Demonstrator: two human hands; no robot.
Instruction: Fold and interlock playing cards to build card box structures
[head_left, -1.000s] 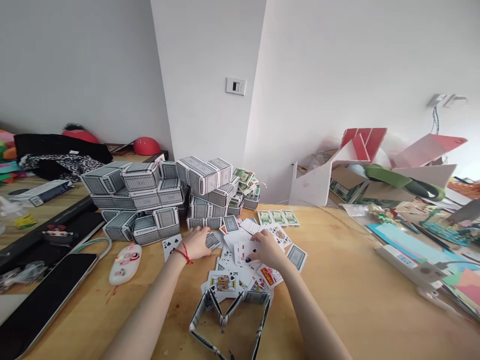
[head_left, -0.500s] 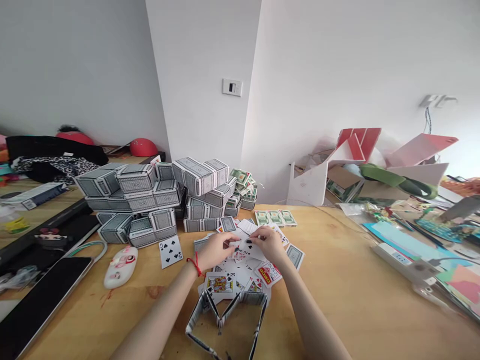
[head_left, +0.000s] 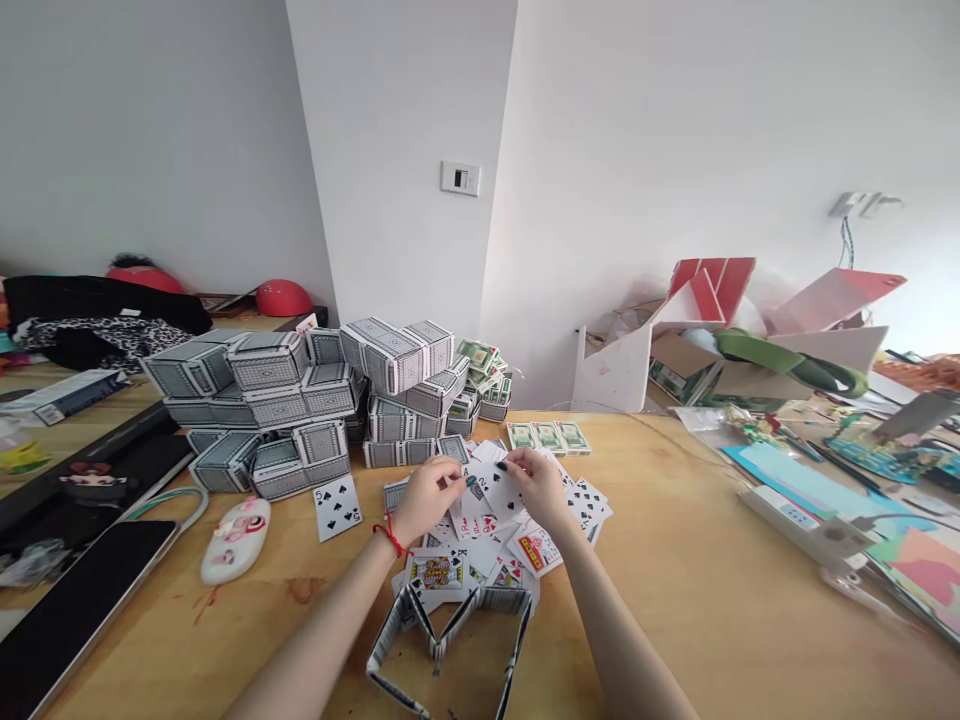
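Note:
My right hand (head_left: 537, 486) pinches a white playing card (head_left: 501, 494), marked with a 2 and black pips, between thumb and fingers. Close to it on the left, my left hand (head_left: 429, 500), with a red string on its wrist, has its fingertips closed at another card (head_left: 466, 470) that shows an A. Under both hands lies a loose heap of face-up and face-down cards, among them a king (head_left: 436, 572) and a red-and-yellow card (head_left: 537, 548). Nearer me stands an angular frame of folded cards (head_left: 517, 600), touching the heap's near edge.
Stacked blocks of folded cards (head_left: 270, 360) rise behind and left of the hands. A five of spades (head_left: 338, 508) and a white mouse (head_left: 235, 540) lie at left. Green packs (head_left: 549, 438) are behind the heap; a power strip (head_left: 795, 520) is at right.
The 2 card has come up in my right hand and now shows more of its face. A card with black pips now lies on the heap's right side, over a face-down card.

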